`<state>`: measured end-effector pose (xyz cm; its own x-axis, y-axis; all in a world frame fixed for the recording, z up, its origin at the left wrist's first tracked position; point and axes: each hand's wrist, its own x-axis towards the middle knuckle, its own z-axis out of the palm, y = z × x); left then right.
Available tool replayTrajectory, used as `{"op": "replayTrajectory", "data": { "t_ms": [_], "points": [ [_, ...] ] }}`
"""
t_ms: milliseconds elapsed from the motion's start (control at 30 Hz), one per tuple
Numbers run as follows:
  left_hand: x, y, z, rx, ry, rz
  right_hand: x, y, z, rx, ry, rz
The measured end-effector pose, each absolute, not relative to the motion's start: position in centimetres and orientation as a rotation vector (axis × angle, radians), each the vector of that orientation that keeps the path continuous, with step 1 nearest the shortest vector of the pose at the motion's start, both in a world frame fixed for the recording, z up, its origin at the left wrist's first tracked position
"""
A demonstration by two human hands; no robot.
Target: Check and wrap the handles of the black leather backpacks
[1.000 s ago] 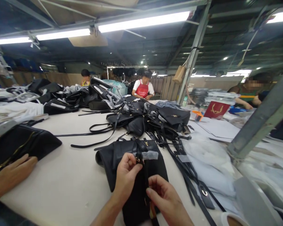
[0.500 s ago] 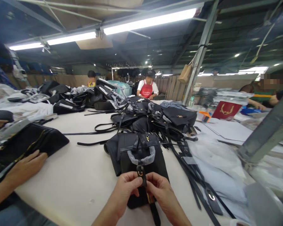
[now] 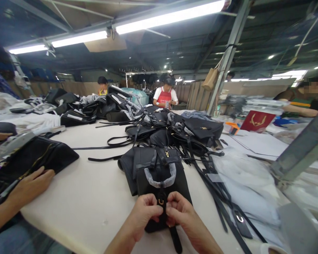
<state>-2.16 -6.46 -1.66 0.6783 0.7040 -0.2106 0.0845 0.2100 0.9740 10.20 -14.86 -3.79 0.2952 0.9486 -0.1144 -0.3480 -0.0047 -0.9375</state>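
Note:
A black leather backpack point(image 3: 142, 176) lies on the table straight ahead, its carry handle point(image 3: 172, 176) wrapped in clear plastic. Below the handle, a short black strap point(image 3: 163, 213) with a small gold buckle point(image 3: 161, 201) runs between my hands. My left hand point(image 3: 146, 213) is closed, thumb and bent fingers pinching the strap's left edge. On the strap's right side, my right hand point(image 3: 180, 213) is closed in a similar pinch. The fingers partly hide the strap. Its dark lower end point(image 3: 175, 240) points towards me over the table's near part.
More black bags point(image 3: 159, 123) with loose straps are heaped behind. A co-worker's hand point(image 3: 33, 185) rests on a black zipped bag point(image 3: 55, 153) at the left. Plastic sheets point(image 3: 243, 176) and a metal post point(image 3: 302, 141) are on the right. A person in a red apron point(image 3: 164, 97) faces me.
My fingertips have shifted slightly along the strap, and the gold buckle shows more plainly between them. The view has tilted a little. Across the table, the apron wearer's hands have risen.

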Motion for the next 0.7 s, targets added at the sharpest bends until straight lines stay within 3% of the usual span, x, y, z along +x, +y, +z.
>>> {"op": "replayTrajectory", "data": {
  "t_ms": [167,367,700],
  "points": [
    [-2.2,-6.8,-1.7,1.460,0.733,0.604,10.1,-15.2,-3.0,-1.022,-0.478,1.380],
    [-1.8,-7.8,-2.3,1.973,0.759,0.919,10.0,-14.8,-3.8,-0.977,-0.421,1.305],
    [-1.7,-7.2,-3.5,1.188,0.761,0.655,9.5,-14.6,-5.7,-0.977,-0.660,0.975]
  ]
}}
